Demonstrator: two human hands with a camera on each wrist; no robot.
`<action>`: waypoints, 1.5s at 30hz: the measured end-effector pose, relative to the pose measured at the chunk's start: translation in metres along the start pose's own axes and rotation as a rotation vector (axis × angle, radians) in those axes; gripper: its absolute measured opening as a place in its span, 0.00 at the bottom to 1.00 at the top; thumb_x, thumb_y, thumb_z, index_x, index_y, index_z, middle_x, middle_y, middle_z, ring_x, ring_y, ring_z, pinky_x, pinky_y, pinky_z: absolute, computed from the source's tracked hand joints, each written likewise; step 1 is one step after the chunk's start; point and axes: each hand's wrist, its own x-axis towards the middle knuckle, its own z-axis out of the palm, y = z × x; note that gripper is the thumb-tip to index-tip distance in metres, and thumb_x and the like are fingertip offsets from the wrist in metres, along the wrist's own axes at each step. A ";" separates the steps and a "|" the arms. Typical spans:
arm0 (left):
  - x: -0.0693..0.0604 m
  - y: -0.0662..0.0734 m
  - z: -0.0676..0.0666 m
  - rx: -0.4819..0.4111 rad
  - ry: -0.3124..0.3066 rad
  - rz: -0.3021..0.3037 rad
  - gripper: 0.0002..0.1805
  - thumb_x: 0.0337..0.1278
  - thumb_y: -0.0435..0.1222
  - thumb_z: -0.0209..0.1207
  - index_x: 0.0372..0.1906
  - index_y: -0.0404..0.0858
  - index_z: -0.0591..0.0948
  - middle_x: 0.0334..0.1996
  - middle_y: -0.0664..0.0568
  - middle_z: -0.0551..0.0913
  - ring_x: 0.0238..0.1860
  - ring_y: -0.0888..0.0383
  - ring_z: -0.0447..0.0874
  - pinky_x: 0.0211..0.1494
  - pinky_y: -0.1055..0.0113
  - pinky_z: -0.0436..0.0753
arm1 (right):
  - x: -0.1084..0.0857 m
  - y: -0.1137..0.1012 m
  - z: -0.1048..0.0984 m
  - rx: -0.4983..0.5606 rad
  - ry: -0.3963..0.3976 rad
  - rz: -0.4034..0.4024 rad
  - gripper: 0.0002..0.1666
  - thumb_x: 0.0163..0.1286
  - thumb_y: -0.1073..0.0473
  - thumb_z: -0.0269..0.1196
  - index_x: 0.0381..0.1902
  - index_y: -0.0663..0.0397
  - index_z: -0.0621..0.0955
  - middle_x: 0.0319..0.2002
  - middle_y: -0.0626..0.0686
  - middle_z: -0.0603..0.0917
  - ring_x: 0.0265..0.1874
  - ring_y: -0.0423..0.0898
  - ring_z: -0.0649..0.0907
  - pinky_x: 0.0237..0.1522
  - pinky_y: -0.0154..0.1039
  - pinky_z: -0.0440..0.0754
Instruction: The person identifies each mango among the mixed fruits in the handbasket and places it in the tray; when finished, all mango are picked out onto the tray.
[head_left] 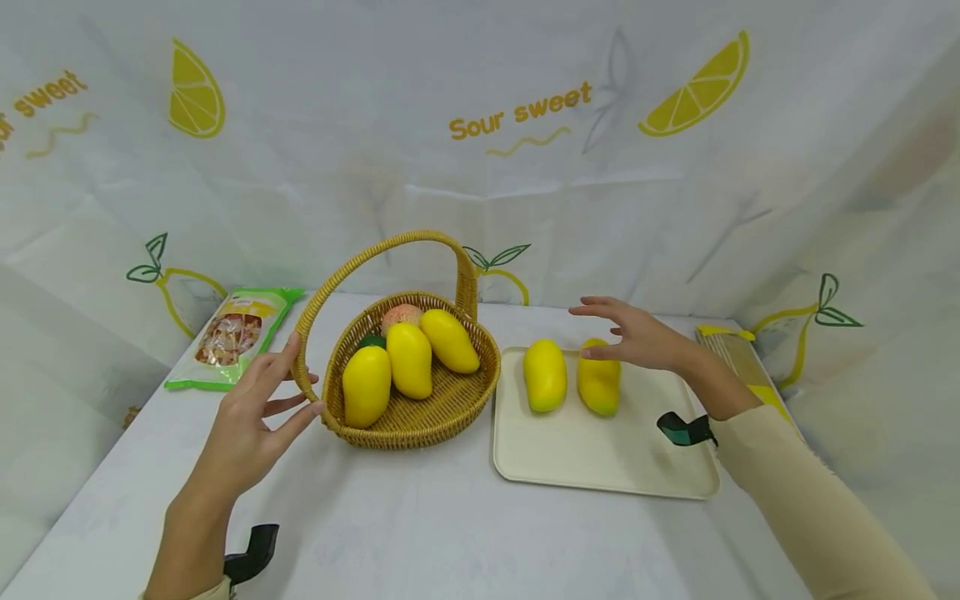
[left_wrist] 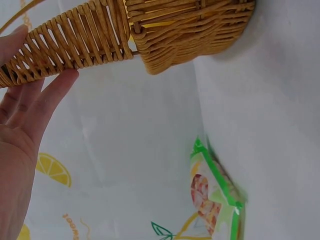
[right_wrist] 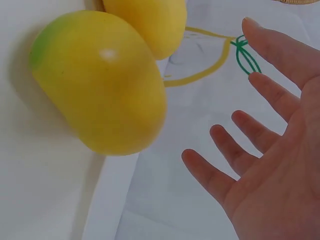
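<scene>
In the head view my left hand [head_left: 247, 417] grips the side of the handle [head_left: 324, 292] of a wicker basket [head_left: 420, 436], thumb on one side and fingers on the other. Inside the basket lie three yellow mangoes [head_left: 408, 362], a pinkish round fruit [head_left: 402, 316] and a dark green item [head_left: 371, 341], mostly hidden. Two more mangoes lie on a cream tray [head_left: 600, 458]: a left one [head_left: 545, 377] and a right one [head_left: 598, 390]. Over the right mango hovers my right hand [head_left: 641, 335], fingers spread and holding nothing. The right wrist view shows a gap between the fingers [right_wrist: 202, 172] and the nearest mango [right_wrist: 105, 85].
A green-edged snack bag [head_left: 234, 337] lies on the white table [head_left: 420, 525], left of the basket. Beyond the tray, at the right edge, is a yellow and tan package [head_left: 738, 358], partly behind my right arm. A printed white curtain [head_left: 360, 150] hangs behind and around the table.
</scene>
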 end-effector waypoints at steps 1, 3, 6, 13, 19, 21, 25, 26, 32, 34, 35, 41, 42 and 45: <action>0.000 0.000 0.000 -0.001 0.002 0.001 0.60 0.34 0.13 0.73 0.79 0.41 0.61 0.50 0.44 0.77 0.54 0.84 0.72 0.50 0.91 0.79 | 0.000 -0.003 0.000 -0.001 0.001 -0.010 0.40 0.71 0.50 0.67 0.76 0.49 0.68 0.81 0.63 0.56 0.78 0.66 0.61 0.73 0.71 0.69; 0.000 0.000 0.001 -0.002 0.005 0.004 0.60 0.34 0.13 0.73 0.79 0.40 0.61 0.50 0.44 0.77 0.54 0.83 0.72 0.50 0.91 0.79 | 0.000 -0.009 -0.001 0.004 0.007 -0.033 0.40 0.71 0.51 0.68 0.76 0.49 0.68 0.80 0.62 0.57 0.78 0.65 0.62 0.73 0.71 0.69; 0.000 0.000 0.002 -0.002 0.006 -0.001 0.60 0.35 0.13 0.73 0.79 0.41 0.62 0.50 0.44 0.77 0.55 0.84 0.72 0.50 0.92 0.78 | 0.000 -0.017 -0.002 0.023 0.020 -0.075 0.40 0.70 0.52 0.68 0.76 0.49 0.68 0.79 0.60 0.61 0.76 0.64 0.65 0.72 0.71 0.70; -0.001 -0.002 0.002 0.002 0.008 0.013 0.60 0.35 0.13 0.73 0.79 0.40 0.61 0.50 0.44 0.77 0.54 0.84 0.72 0.51 0.92 0.78 | 0.004 -0.033 -0.004 0.094 0.034 -0.159 0.41 0.68 0.53 0.71 0.75 0.49 0.68 0.77 0.57 0.67 0.73 0.62 0.70 0.72 0.69 0.73; 0.000 -0.003 0.002 0.002 0.003 0.021 0.60 0.34 0.13 0.73 0.79 0.39 0.61 0.50 0.44 0.77 0.54 0.84 0.72 0.50 0.91 0.79 | 0.005 -0.049 -0.006 0.106 0.027 -0.196 0.39 0.68 0.55 0.71 0.74 0.50 0.70 0.75 0.57 0.70 0.72 0.61 0.72 0.70 0.65 0.76; 0.000 -0.003 0.002 0.003 -0.001 0.022 0.60 0.35 0.13 0.73 0.79 0.39 0.61 0.50 0.43 0.76 0.54 0.85 0.72 0.50 0.91 0.80 | 0.007 -0.053 -0.005 0.111 0.021 -0.213 0.38 0.68 0.56 0.71 0.74 0.52 0.71 0.73 0.57 0.72 0.71 0.60 0.74 0.69 0.64 0.78; 0.000 -0.003 0.001 0.015 -0.005 0.023 0.60 0.35 0.13 0.73 0.79 0.38 0.61 0.50 0.44 0.76 0.54 0.85 0.71 0.50 0.90 0.80 | 0.013 -0.061 0.000 0.126 -0.005 -0.232 0.36 0.68 0.56 0.70 0.72 0.51 0.72 0.72 0.54 0.74 0.69 0.57 0.76 0.68 0.61 0.81; -0.001 -0.003 0.000 0.016 -0.005 0.023 0.60 0.34 0.13 0.73 0.79 0.38 0.61 0.50 0.45 0.76 0.54 0.85 0.71 0.50 0.90 0.80 | 0.015 -0.064 0.001 0.131 -0.015 -0.235 0.36 0.69 0.56 0.70 0.72 0.50 0.73 0.72 0.53 0.75 0.69 0.56 0.76 0.68 0.60 0.81; -0.003 -0.005 -0.004 0.004 -0.002 0.045 0.51 0.47 0.24 0.73 0.79 0.36 0.61 0.51 0.56 0.75 0.56 0.85 0.72 0.50 0.90 0.80 | 0.028 -0.079 0.013 0.125 -0.081 -0.239 0.34 0.69 0.53 0.70 0.71 0.45 0.74 0.71 0.50 0.75 0.68 0.53 0.76 0.68 0.59 0.81; -0.004 -0.006 -0.005 -0.002 0.002 0.052 0.49 0.50 0.27 0.72 0.78 0.35 0.62 0.51 0.54 0.75 0.56 0.84 0.72 0.50 0.90 0.81 | 0.032 -0.085 0.016 0.126 -0.101 -0.239 0.34 0.69 0.53 0.70 0.71 0.44 0.74 0.71 0.49 0.75 0.68 0.52 0.76 0.68 0.57 0.82; -0.003 -0.006 -0.005 -0.006 0.001 0.052 0.49 0.50 0.27 0.72 0.78 0.35 0.62 0.51 0.54 0.75 0.56 0.84 0.72 0.51 0.90 0.81 | 0.034 -0.087 0.018 0.125 -0.107 -0.237 0.34 0.69 0.53 0.70 0.71 0.44 0.74 0.71 0.49 0.75 0.68 0.52 0.76 0.68 0.57 0.82; 0.000 -0.005 -0.001 -0.003 -0.009 0.049 0.58 0.36 0.16 0.74 0.79 0.36 0.61 0.51 0.52 0.75 0.56 0.84 0.72 0.51 0.90 0.80 | 0.039 -0.100 0.024 0.102 -0.125 -0.225 0.35 0.68 0.53 0.71 0.71 0.46 0.74 0.71 0.50 0.75 0.68 0.52 0.76 0.67 0.56 0.83; 0.000 -0.005 -0.001 -0.006 -0.007 0.052 0.55 0.41 0.19 0.74 0.78 0.36 0.62 0.51 0.52 0.75 0.56 0.84 0.72 0.51 0.90 0.80 | 0.040 -0.102 0.025 0.096 -0.132 -0.234 0.35 0.68 0.53 0.70 0.72 0.46 0.74 0.71 0.50 0.75 0.68 0.52 0.76 0.67 0.55 0.83; 0.000 -0.006 -0.001 -0.024 -0.007 0.060 0.48 0.51 0.29 0.71 0.78 0.35 0.62 0.50 0.51 0.76 0.56 0.84 0.73 0.51 0.89 0.81 | 0.044 -0.107 0.028 0.085 -0.148 -0.255 0.36 0.68 0.52 0.70 0.73 0.45 0.73 0.73 0.51 0.74 0.68 0.51 0.76 0.66 0.54 0.84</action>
